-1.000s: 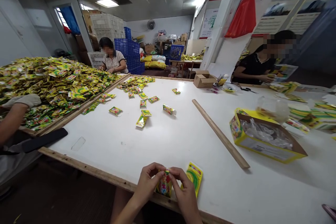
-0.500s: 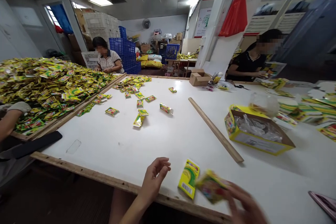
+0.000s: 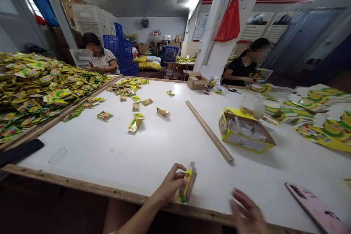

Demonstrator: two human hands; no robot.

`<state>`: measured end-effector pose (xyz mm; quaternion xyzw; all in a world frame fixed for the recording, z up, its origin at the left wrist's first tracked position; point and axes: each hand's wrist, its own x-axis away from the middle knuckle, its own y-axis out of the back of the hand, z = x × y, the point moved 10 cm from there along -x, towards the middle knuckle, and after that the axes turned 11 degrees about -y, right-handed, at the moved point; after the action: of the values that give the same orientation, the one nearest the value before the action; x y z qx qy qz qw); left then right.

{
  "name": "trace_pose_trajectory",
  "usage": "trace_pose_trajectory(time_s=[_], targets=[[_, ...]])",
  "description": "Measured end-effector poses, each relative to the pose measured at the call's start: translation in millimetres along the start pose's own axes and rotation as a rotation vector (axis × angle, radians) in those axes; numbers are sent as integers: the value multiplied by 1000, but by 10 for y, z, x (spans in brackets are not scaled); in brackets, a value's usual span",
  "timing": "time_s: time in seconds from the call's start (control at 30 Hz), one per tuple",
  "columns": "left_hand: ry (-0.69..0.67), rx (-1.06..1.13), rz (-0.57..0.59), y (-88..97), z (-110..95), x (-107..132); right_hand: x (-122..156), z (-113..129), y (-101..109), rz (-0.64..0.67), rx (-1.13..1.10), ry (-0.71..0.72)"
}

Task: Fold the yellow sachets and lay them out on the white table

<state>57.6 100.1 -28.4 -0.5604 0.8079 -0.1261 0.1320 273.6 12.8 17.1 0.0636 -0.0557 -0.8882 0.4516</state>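
My left hand [image 3: 172, 184] grips a small yellow and green carton [image 3: 184, 189] near the front edge of the white table. The carton stands on edge, with a pale flap sticking up at its top. Its right side is blurred, so I cannot tell whether a second carton is pressed against it. To the right, my right hand [image 3: 248, 212] is over the table edge, smeared by motion. Its fingers look loosely apart, and no object shows in them.
Small cartons [image 3: 135, 106] lie scattered on the table, beside a large heap [image 3: 52, 84] at left. A wooden strip [image 3: 208, 131], a yellow box of clear plastic bags [image 3: 244, 135], a pink phone [image 3: 315, 206] and stacked printed card [image 3: 323, 113] are at right. Two people sit across the table.
My left hand has gone from empty to gripping a carton. The carton in my right hand has left it. The flat carton no longer shows separately on the table. The view has turned right.
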Motion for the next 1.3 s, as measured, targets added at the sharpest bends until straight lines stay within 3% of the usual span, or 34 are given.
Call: trace_pose_trajectory(time_s=[0.07,0.17,0.33,0.43,0.63,0.73,0.9,1.1,1.3], targets=[[46,226,-5,55,5,78,44,-159,-583,197,-126,-98],[-15,199,-67,245,-92,150,125,-249,-1219,341,-243,-177],[-196,44,-128,458,-355,239,178,-131,-1589,441,-227,-103],[-238,-66,-182,601,-423,298,222,-107,-1714,538,-171,-97],[-175,-253,-148,768,-411,264,227,-26,-1936,721,-30,-50],[-214,-256,-181,792,-480,222,190,59,-1956,706,-28,2],[-269,-66,-200,718,-554,246,195,61,-1842,605,-107,-5],[-281,-198,-206,705,-632,318,214,145,-1749,567,6,69],[-310,-379,-194,665,-704,369,301,140,-1817,666,-5,47]])
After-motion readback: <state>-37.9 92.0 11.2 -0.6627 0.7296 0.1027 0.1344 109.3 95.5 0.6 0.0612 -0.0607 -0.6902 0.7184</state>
